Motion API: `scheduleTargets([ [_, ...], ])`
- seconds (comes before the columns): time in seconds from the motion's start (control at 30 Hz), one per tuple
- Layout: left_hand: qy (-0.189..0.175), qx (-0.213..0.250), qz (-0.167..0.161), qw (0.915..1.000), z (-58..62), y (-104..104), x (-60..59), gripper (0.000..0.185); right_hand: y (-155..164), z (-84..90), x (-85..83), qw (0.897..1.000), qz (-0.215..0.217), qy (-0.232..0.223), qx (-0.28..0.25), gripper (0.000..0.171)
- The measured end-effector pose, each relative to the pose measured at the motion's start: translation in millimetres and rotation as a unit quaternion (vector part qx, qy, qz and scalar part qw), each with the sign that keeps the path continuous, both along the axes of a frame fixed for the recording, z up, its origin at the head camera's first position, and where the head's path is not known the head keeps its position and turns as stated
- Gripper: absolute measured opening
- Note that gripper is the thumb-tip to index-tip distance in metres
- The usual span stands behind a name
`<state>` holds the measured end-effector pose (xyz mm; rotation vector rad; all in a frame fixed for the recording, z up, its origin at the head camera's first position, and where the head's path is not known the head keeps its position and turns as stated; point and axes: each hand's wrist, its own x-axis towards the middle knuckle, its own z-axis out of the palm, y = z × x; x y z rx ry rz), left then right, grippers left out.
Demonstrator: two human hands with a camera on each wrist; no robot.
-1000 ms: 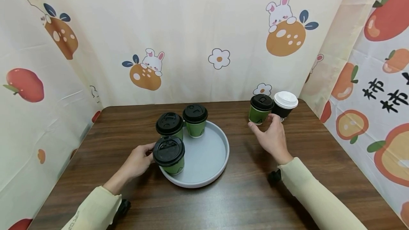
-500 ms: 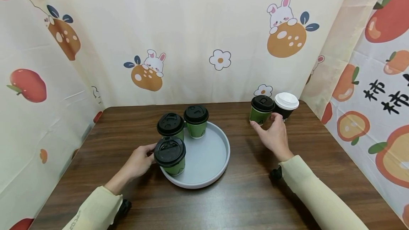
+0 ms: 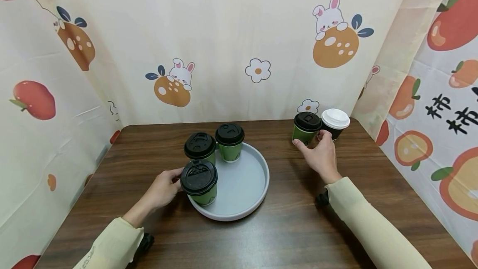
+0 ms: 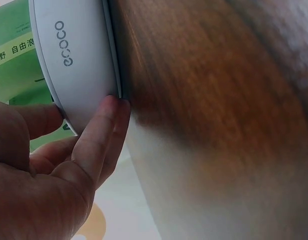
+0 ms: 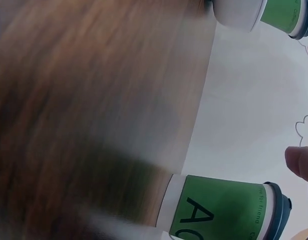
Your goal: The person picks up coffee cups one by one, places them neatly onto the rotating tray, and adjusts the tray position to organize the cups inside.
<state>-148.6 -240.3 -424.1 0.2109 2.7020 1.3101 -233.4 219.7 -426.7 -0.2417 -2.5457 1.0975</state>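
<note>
Three tapered green cups (image 3: 206, 197) are standing along the left and far edges of one round, smooth grey tray (image 3: 239, 194), wearing moulded black lids (image 3: 199, 175). A fourth green cup (image 3: 303, 136) is standing near the far right corner of the wood-grained table (image 3: 291, 235), beside one black cup (image 3: 335, 131) with a white lid (image 3: 335, 117). My left hand (image 3: 164, 188) is pinching the tray's left rim; my right hand (image 3: 321, 157) is hovering at the fourth cup, fingers parted, thumb clear.
</note>
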Motion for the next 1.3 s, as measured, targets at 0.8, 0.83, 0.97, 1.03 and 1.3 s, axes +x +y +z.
scheduleTargets([
  [0.8, -0.003, 0.011, 0.000, 0.9999, -0.8, 0.0, -0.8, 0.041, 6.7, -5.2, -17.1, 1.000, -0.006, -0.003, -0.011, 0.091],
  [0.83, -0.003, 0.011, 0.000, 0.9999, -0.8, 0.1, -0.8, 0.041, 6.8, -5.3, -17.7, 1.000, -0.006, -0.002, -0.012, 0.091],
  [0.97, -0.002, 0.010, 0.001, 0.9999, -0.7, 0.2, -0.8, 0.041, 6.8, -5.6, -20.4, 1.000, -0.006, -0.001, -0.013, 0.091],
  [1.03, -0.002, 0.010, 0.001, 0.9999, -0.9, 0.1, -0.7, 0.041, 6.9, -5.7, -21.8, 1.000, -0.006, -0.003, -0.014, 0.092],
  [1.3, -0.001, 0.006, 0.000, 1.0000, -1.4, 0.1, -0.2, 0.041, 8.2, -6.8, -25.2, 1.000, -0.005, -0.022, -0.014, 0.096],
])
